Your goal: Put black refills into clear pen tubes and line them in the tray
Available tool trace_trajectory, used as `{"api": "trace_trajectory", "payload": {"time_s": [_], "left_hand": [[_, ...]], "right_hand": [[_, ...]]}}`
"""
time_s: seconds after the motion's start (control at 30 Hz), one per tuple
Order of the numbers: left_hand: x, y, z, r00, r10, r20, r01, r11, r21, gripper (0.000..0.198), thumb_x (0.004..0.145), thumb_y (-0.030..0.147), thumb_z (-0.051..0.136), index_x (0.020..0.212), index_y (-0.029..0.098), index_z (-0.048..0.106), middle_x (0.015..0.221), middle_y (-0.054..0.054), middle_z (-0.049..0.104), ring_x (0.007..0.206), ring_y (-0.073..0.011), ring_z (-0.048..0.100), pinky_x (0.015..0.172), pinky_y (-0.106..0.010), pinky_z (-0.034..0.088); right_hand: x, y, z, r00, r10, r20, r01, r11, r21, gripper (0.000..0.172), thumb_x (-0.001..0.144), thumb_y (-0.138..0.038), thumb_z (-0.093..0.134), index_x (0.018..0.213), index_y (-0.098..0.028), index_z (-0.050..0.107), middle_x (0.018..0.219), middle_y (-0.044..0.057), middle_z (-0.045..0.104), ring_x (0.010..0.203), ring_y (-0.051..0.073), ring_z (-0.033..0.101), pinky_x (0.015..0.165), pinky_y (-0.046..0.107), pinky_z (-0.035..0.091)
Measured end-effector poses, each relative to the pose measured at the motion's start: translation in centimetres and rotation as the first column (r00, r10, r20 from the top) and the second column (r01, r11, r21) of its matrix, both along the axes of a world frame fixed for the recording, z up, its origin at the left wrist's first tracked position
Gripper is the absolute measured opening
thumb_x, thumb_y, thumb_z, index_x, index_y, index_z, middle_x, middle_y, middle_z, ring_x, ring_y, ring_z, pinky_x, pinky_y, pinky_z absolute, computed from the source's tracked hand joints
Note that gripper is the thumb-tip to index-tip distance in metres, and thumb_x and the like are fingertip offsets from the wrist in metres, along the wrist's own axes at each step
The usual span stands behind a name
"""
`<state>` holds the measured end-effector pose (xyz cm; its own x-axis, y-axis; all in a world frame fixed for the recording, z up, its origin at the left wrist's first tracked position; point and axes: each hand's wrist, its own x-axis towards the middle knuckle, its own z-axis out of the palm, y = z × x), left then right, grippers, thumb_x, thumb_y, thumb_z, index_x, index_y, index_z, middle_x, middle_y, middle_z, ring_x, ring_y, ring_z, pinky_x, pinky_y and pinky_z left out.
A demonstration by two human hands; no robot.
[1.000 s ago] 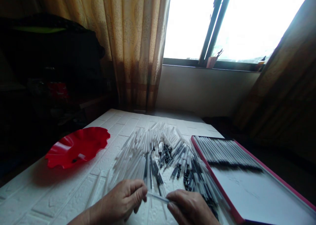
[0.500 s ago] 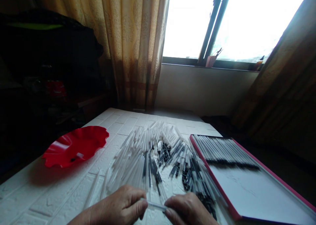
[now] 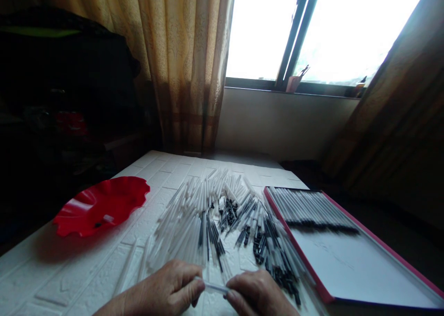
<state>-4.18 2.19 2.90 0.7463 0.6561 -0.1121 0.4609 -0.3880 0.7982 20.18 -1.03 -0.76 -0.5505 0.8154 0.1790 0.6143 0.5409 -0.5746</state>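
A clear plastic tube (image 3: 214,287) is held level between my two hands at the bottom of the view. My left hand (image 3: 165,290) pinches its left end with thumb and fingers closed. My right hand (image 3: 258,296) grips the right end, fingers closed too. Just beyond my hands lies a large loose pile of clear tubes and black-tipped refills (image 3: 225,219) on the white brick-patterned table (image 3: 69,274). A red-edged white tray (image 3: 354,270) to the right carries a neat row of assembled tubes (image 3: 308,207) along its far end.
A red wavy-rimmed dish (image 3: 100,205) with a small piece in it sits at the left of the table. Curtains hang behind, a bright window is at the back right, and dark furniture stands at the left.
The view has drifted slightly, so everything sits a little lower left. Both hands stay pinched on the tube, now a bit closer together and lower in the picture.
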Motion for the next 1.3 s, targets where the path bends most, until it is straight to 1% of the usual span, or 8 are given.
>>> {"api": "trace_trajectory", "payload": {"time_s": [0.2,0.3,0.4,0.53,0.8,1.0,1.2,1.3], "left_hand": [[0.1,0.0,0.0,0.997,0.037,-0.065,-0.035,0.999,0.032,0.037,0.094,0.042,0.034,0.066,0.021,0.047,0.063,0.003,0.051,0.063,-0.0144,0.053,0.063,-0.022,0.038],[0.2,0.0,0.1,0.997,0.044,-0.061,-0.043,0.999,0.016,0.039,0.093,0.046,0.034,0.066,0.021,0.046,0.061,0.004,0.049,0.060,-0.0143,0.051,0.061,-0.022,0.038],[0.3,0.0,0.1,0.998,0.038,-0.040,-0.038,0.999,0.005,0.041,0.093,0.049,0.033,0.065,0.021,0.045,0.061,0.003,0.048,0.060,-0.0144,0.050,0.061,-0.023,0.038],[0.4,0.0,0.1,1.000,0.023,-0.014,-0.023,1.000,-0.011,0.040,0.093,0.049,0.032,0.066,0.021,0.045,0.062,0.003,0.049,0.060,-0.0140,0.049,0.061,-0.022,0.038],[0.6,0.1,0.0,0.998,0.062,-0.009,-0.062,0.998,-0.008,0.042,0.093,0.052,0.032,0.065,0.022,0.042,0.059,0.004,0.045,0.056,-0.0130,0.044,0.056,-0.022,0.035],[0.7,0.2,0.0,0.997,0.076,0.032,-0.076,0.997,-0.016,0.046,0.093,0.058,0.033,0.065,0.022,0.042,0.056,0.006,0.042,0.052,-0.0120,0.040,0.051,-0.021,0.032],[0.7,0.2,-0.3,0.995,0.080,0.055,-0.078,0.996,-0.035,0.054,0.092,0.067,0.032,0.066,0.022,0.044,0.056,0.006,0.041,0.051,-0.0114,0.039,0.048,-0.021,0.031],[0.6,0.3,-0.5,0.995,0.072,0.069,-0.068,0.996,-0.058,0.056,0.091,0.071,0.030,0.068,0.022,0.044,0.056,0.006,0.040,0.050,-0.0112,0.037,0.048,-0.021,0.030]], "right_hand": [[0.2,0.0,-1.3,0.999,-0.012,-0.031,0.012,1.000,0.002,0.037,0.097,-0.039,0.044,0.088,-0.019,0.073,0.070,0.004,0.072,0.065,0.014,0.066,0.062,0.021,0.041],[0.4,-0.1,-1.9,0.999,-0.030,-0.035,0.030,1.000,-0.009,0.035,0.098,-0.040,0.046,0.092,-0.020,0.073,0.076,0.004,0.073,0.071,0.015,0.067,0.067,0.021,0.042],[0.3,-0.1,-2.2,0.998,-0.041,-0.040,0.041,0.999,0.000,0.036,0.098,-0.041,0.045,0.091,-0.020,0.073,0.075,0.004,0.073,0.071,0.015,0.066,0.066,0.021,0.042],[0.0,0.1,-1.6,0.998,-0.011,-0.060,0.013,1.000,0.028,0.039,0.098,-0.040,0.043,0.085,-0.018,0.072,0.067,0.004,0.071,0.062,0.013,0.064,0.059,0.021,0.039],[-0.6,0.0,0.5,0.994,-0.035,-0.101,0.040,0.998,0.048,0.043,0.094,-0.038,0.042,0.073,-0.014,0.072,0.051,0.002,0.061,0.047,0.011,0.055,0.047,0.019,0.034],[-0.4,0.1,0.7,0.995,-0.055,-0.088,0.058,0.998,0.028,0.036,0.091,-0.033,0.045,0.081,-0.014,0.074,0.056,0.003,0.065,0.049,0.012,0.059,0.049,0.019,0.037],[-0.1,0.3,1.3,0.993,-0.064,-0.095,0.069,0.996,0.048,0.030,0.086,-0.030,0.049,0.088,-0.015,0.074,0.057,0.003,0.066,0.049,0.012,0.057,0.052,0.020,0.039],[0.2,0.4,1.7,0.995,-0.068,-0.078,0.070,0.997,0.025,0.029,0.084,-0.031,0.051,0.092,-0.015,0.073,0.059,0.002,0.065,0.050,0.013,0.056,0.052,0.021,0.039]]}}
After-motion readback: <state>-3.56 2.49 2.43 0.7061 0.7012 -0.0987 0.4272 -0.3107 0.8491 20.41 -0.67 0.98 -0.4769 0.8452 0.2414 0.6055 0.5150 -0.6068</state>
